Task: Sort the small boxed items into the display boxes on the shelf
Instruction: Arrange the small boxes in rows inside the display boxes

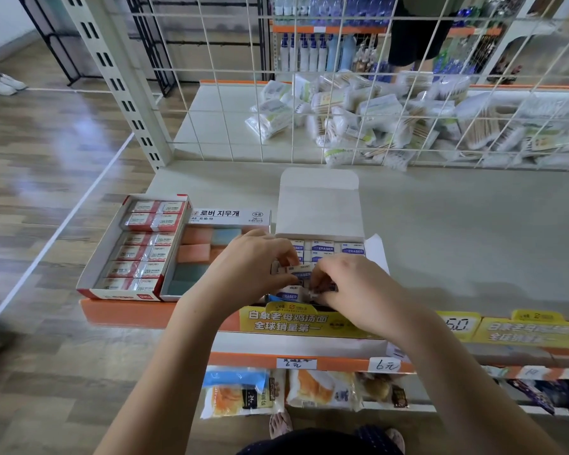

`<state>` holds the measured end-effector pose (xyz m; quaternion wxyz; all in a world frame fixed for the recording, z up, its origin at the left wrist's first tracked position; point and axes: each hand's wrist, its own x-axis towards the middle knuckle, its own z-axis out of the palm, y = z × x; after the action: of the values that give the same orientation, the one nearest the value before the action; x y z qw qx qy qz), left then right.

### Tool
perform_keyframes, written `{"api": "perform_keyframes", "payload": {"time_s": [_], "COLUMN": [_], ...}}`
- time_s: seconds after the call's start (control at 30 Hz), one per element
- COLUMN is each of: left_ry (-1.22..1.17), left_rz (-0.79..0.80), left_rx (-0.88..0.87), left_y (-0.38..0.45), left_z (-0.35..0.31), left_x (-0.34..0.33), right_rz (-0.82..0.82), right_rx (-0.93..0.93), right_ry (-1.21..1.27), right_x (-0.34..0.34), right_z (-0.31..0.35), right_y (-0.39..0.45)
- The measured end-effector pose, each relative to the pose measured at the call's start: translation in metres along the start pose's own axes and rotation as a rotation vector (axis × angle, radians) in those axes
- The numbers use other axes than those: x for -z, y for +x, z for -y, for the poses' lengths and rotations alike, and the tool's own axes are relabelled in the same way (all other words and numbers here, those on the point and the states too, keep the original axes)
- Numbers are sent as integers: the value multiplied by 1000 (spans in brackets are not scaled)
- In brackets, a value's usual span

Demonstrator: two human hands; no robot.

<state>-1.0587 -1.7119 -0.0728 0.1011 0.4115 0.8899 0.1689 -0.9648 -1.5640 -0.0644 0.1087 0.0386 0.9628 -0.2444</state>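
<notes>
— Grey shelf top (440, 224) with an orange front edge, wire grid behind it: where are the fingers?

— Both sets are curled over the front of the white cardboard display box with its lid flap standing up (319, 205). The left hand (247, 267) pinches a small white-and-blue boxed eraser marked ERASER (298, 272); the right hand (352, 290) has its fingertips curled down at that same eraser and its neighbours, though I cannot tell whether it grips one or only nudges them.

— So the item is where?

— At the near end of that lidded box, level with the rows already inside.

— How far along?

— Well on, I judge. Behind the hands at least 2 rows of blue-labelled erasers (337, 249) are packed in. Just left of the lidded box sits an open box of pink and teal blocks (197, 254), and further left the red-and-white tray of 2B erasers (142, 247) looks full.

— What remains?

— Seating this eraser and closing any front gaps; the hands hide how many.
</notes>
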Motion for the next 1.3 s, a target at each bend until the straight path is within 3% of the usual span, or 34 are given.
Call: {"api": "perform_keyframes", "payload": {"time_s": [0.83,1.3], "left_ry": [68,29], "left_rz": [-133,-100], "left_rx": [-31,-23], "left_y": [-4,-4], "left_z": [1,3], "left_x": [-10,-8], "right_rz": [25,-11], "right_rx": [17,18], "right_ry": [291,200], "right_x": [17,15], "right_z": [-10,-12], "right_y": [-9,-13]}}
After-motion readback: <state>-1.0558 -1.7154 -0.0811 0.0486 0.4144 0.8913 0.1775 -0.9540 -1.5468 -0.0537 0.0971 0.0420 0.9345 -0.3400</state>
